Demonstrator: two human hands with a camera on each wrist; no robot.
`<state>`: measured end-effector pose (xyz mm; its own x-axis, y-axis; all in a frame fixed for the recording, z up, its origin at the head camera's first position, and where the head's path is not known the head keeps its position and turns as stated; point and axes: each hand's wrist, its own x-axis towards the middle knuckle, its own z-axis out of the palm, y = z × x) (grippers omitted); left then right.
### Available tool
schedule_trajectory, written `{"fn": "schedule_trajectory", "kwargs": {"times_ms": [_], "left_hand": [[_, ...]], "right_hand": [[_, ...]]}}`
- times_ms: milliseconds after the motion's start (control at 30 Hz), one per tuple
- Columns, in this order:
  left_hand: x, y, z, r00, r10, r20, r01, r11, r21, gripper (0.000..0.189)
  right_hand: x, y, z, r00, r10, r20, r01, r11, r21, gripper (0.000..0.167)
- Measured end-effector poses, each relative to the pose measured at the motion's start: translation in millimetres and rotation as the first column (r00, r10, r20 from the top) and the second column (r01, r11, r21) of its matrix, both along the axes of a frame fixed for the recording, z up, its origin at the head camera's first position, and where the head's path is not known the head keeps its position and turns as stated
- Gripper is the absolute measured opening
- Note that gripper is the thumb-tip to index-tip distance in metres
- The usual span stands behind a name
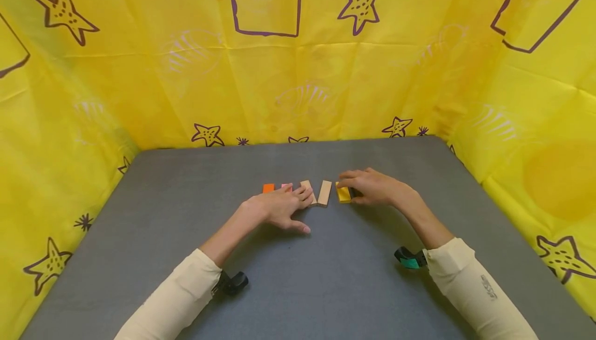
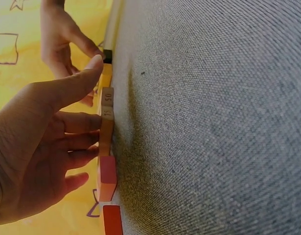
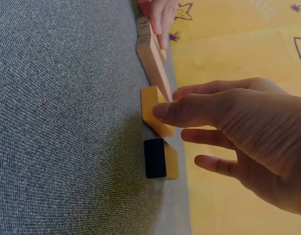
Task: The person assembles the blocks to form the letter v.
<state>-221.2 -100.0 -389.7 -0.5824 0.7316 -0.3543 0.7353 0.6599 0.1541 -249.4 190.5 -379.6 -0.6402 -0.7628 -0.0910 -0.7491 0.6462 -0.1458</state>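
My left hand (image 1: 281,208) reaches over a row of small blocks, fingers spread, with its fingertips on a plain wooden block (image 1: 306,185) that stands slanted. A second plain wooden block (image 1: 324,193) lies just right of it; their ends carry the numbers 15 and 50 in the wrist views. Under the left fingers a pink block (image 2: 107,178) is partly covered. My right hand (image 1: 372,187) is over a yellow block (image 1: 343,193), its thumb tip at the block's side in the right wrist view. Next to that lies a block with a black end (image 3: 155,158), mostly hidden in the head view.
An orange block (image 1: 268,188) lies at the left end of the row. The blocks are on a grey cloth-covered table (image 1: 298,288). Yellow patterned curtains (image 1: 298,86) enclose the back and both sides. Each wrist carries a dark strapped device (image 1: 235,283).
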Motion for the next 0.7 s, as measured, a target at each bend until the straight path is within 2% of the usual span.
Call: {"fn": "schedule_trajectory", "kwargs": {"times_ms": [267,700], "left_hand": [[-0.2,1.2,1.7,1.0,0.014,0.016,-0.014,1.0,-0.008,0.093],[-0.2,1.6,2.3,0.999,0.021,0.025,-0.021,1.0,-0.011,0.094]], "right_hand": [[-3.8,-3.6,-5.6,0.999,0.005,0.035,-0.004,1.0,-0.017,0.04],[-7.2,-2.7,-11.1,1.0,0.023,0.009,-0.023,0.999,-0.028,0.034]]}}
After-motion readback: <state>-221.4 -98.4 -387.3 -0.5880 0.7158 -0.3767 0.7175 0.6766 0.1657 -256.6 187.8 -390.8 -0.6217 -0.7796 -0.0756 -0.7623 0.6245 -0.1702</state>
